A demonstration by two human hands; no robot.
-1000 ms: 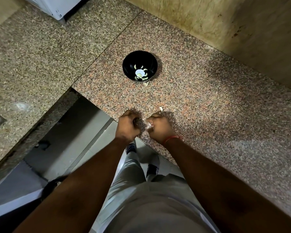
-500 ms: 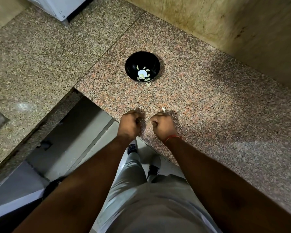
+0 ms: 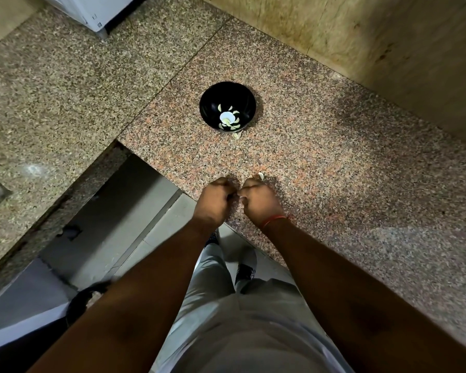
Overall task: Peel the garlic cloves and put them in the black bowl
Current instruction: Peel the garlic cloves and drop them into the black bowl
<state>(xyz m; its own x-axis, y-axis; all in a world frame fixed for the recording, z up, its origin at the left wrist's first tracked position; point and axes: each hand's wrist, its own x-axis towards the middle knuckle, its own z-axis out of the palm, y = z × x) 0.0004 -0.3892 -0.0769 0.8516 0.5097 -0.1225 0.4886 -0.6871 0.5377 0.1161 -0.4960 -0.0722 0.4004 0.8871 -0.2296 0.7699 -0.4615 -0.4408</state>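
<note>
Two hands work close together at the bench edge, well short of the black bowl. Left hand and right hand are curled into narrow grips; a pale scrap shows between them, but what each grip holds cannot be told. Peeled cloves lie inside the bowl. One garlic piece lies against the bowl's near side; another lies just beyond the right hand.

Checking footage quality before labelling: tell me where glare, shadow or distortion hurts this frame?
Head view: a bright glare spot sits in the black bowl, washing out some cloves; wide-angle bending curves the counter edges; dim light hides what the left hand and right hand grip.
</note>
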